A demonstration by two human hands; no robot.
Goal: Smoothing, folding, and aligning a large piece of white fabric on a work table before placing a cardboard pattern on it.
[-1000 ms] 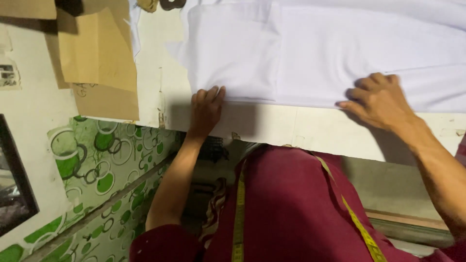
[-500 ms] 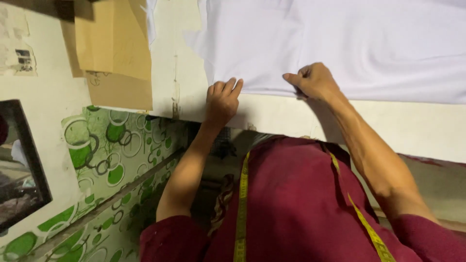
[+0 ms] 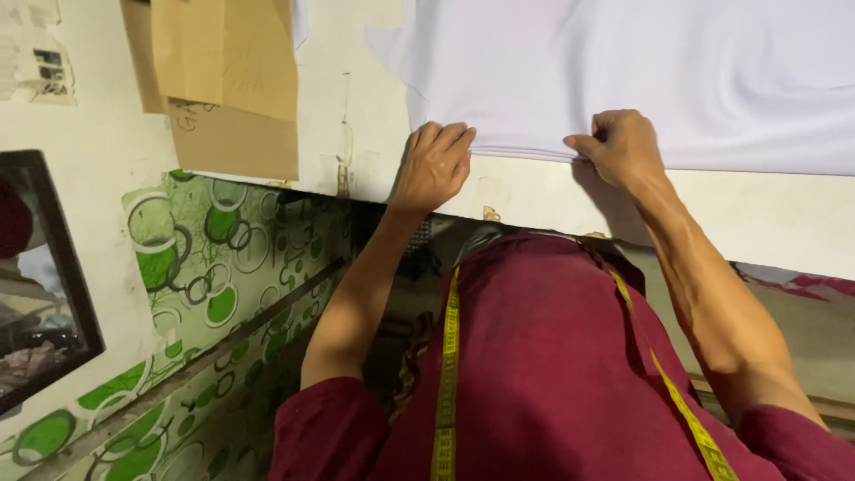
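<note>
A folded stack of white fabric (image 3: 677,71) lies on a pale worktable (image 3: 784,214), its near edge running along the table front. My left hand (image 3: 434,165) rests flat at the fabric's near left corner, fingers together on the cloth edge. My right hand (image 3: 621,145) pinches the near edge of the white fabric between thumb and fingers, a little to the right. A yellow measuring tape (image 3: 445,374) hangs round my neck over my maroon shirt.
Brown paper pattern pieces (image 3: 227,62) lie on the table at the left. A green-and-white circle-patterned panel (image 3: 196,294) runs below the table. A dark-framed mirror (image 3: 36,276) stands at the far left edge.
My right hand has slid left along the fabric's near edge, from flat and spread to pinching the edge. The left hand has stayed at the corner.
</note>
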